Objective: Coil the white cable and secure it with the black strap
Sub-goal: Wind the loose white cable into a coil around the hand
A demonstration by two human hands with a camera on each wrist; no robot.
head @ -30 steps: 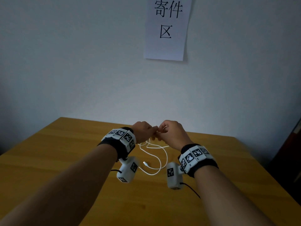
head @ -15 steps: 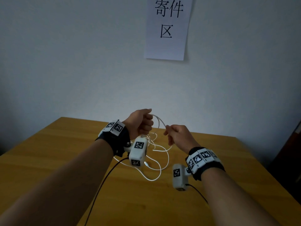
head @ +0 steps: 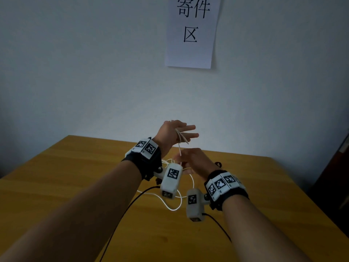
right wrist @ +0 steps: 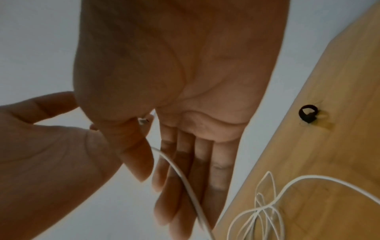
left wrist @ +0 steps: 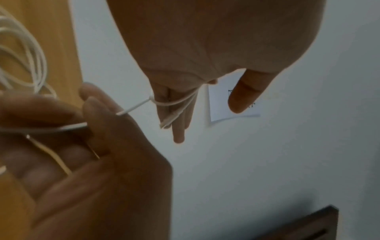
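Observation:
My left hand [head: 179,132] is raised above the table with its fingers straight and pointing right. The white cable [left wrist: 174,102] is wound across those fingers, and one end lies along them. The thumb [left wrist: 244,95] stands apart. Just below, my right hand [head: 189,159] pinches a strand of the cable [right wrist: 180,177] between thumb and fingers. The strand runs taut up to the left hand. The rest of the cable [head: 176,208] lies in loose loops on the wooden table [head: 75,186]. The black strap [right wrist: 307,114] lies curled on the table, beyond my right hand [head: 218,164].
A paper sign [head: 192,33] with printed characters hangs on the pale wall behind the table. Dark furniture [head: 338,167] stands past the table's right edge. Thin black leads run from the wrist cameras [head: 171,181] across the table toward me.
My left hand has risen and gone from a fist to straight fingers with the cable round them. My right hand has moved in under it, drawing the strand downward.

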